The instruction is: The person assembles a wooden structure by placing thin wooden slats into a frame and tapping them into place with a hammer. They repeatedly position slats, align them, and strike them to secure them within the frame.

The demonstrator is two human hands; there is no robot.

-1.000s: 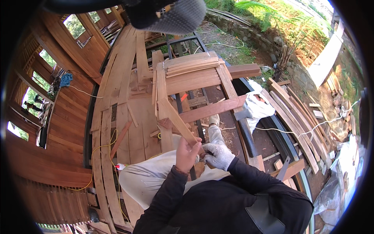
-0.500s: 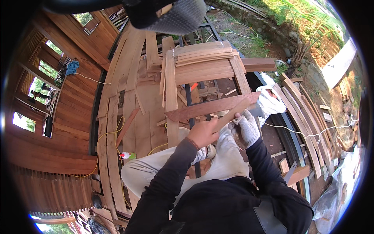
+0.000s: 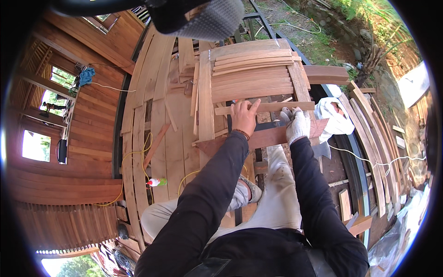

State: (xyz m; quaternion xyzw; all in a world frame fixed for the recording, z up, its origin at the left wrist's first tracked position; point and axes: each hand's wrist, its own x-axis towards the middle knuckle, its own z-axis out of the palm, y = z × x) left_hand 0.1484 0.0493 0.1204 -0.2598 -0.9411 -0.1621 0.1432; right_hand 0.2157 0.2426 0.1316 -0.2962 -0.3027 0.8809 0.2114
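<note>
A thin wooden slat spans between my hands, crosswise over the near part of a wooden frame with side rails. My bare left hand, with a bracelet at the wrist, is closed on its left half. My right hand, in a whitish work glove, grips it near the right end. Below my hands a reddish-brown board lies across the frame. A grey metal blade shows beside my right wrist; whether that hand also holds it is hidden. Several slats fill the frame's far part.
A white bag sits right of the frame. Long boards lie farther right, past a dark metal beam. Planks cover the left side, with a yellow cord and a small bottle on them.
Both hands have moved forward over the frame. The slat, held slanting close to my body before, now lies crosswise beyond the reddish-brown board. My left hand is farther from the right one.
</note>
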